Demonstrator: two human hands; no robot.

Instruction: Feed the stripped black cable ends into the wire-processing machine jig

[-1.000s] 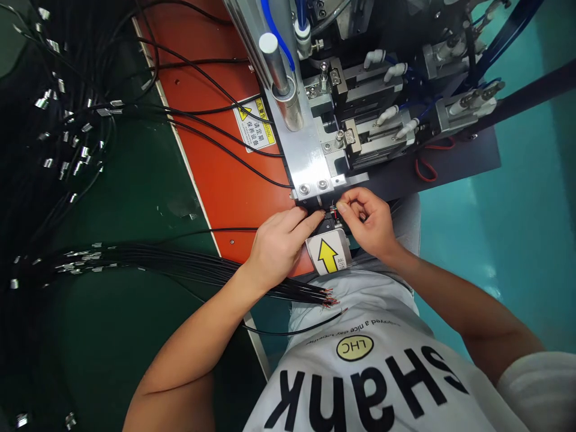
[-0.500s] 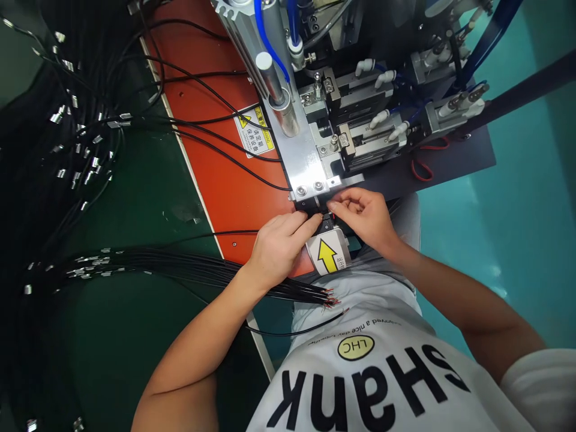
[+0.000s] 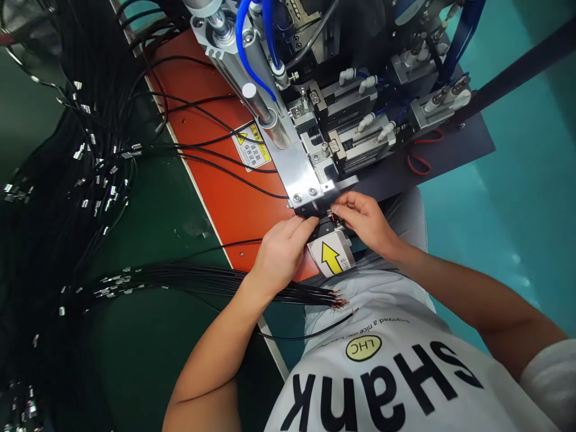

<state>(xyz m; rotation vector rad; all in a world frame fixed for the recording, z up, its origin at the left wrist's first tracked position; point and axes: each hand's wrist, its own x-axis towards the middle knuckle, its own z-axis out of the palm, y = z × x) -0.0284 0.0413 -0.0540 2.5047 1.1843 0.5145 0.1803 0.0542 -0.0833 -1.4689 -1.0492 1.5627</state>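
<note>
At the front of a metal press (image 3: 299,174), my left hand (image 3: 283,249) is closed, its thumb and fingertips on a small black block (image 3: 324,227). A single black cable (image 3: 240,243) runs in under this hand from the left; the hand hides the rest of it. My right hand (image 3: 366,222) pinches just right of the block, under the press's metal plate. A bit of red and a small metal part show by its fingertips, but what they hold is too small to make out. Below the block is a white cover (image 3: 333,255) with a yellow arrow.
A bundle of black cables (image 3: 193,278) with stripped reddish ends lies across the table edge onto my lap. More cables with metal connectors pile up on the green table (image 3: 175,336). Cables also cross the orange base plate (image 3: 211,180). Red-handled scissors (image 3: 419,165) lie at the right.
The view has shifted slightly. My right fingertips have drawn a little away from my left thumb, showing more of the block and the small metal part. Both hands stay at the press.
</note>
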